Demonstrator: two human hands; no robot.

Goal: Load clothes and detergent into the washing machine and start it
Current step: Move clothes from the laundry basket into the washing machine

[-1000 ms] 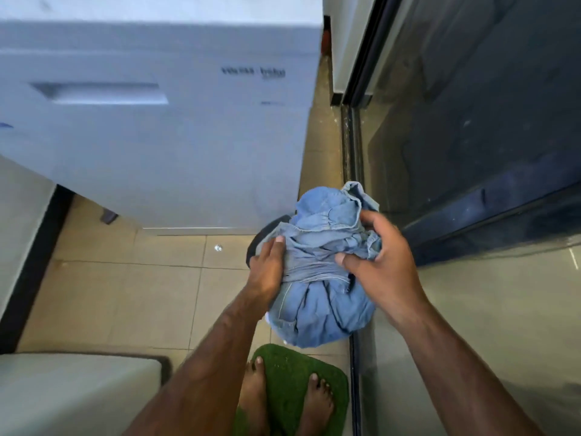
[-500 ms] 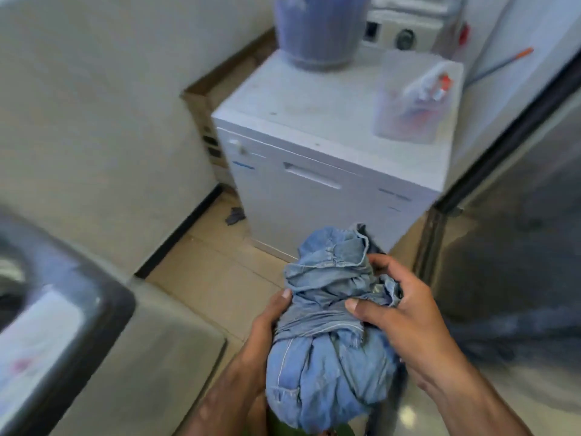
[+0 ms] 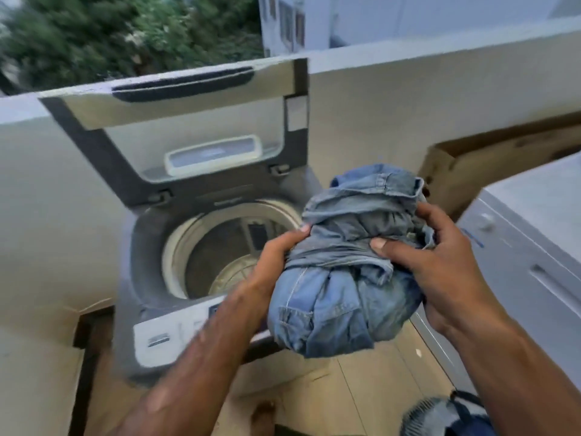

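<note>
While the left hand (image 3: 276,258) and right hand (image 3: 440,272) clasp it, fingers (image 3: 382,244) curled into the cloth, the denim bundle (image 3: 342,297) hangs just right of the drum (image 3: 220,247). Washer (image 3: 141,247): lid (image 3: 100,143) raised, drum seemingly empty. Step: loading clothes. Next move, by judgement: carry denim bundle left over the drum, release.
</note>
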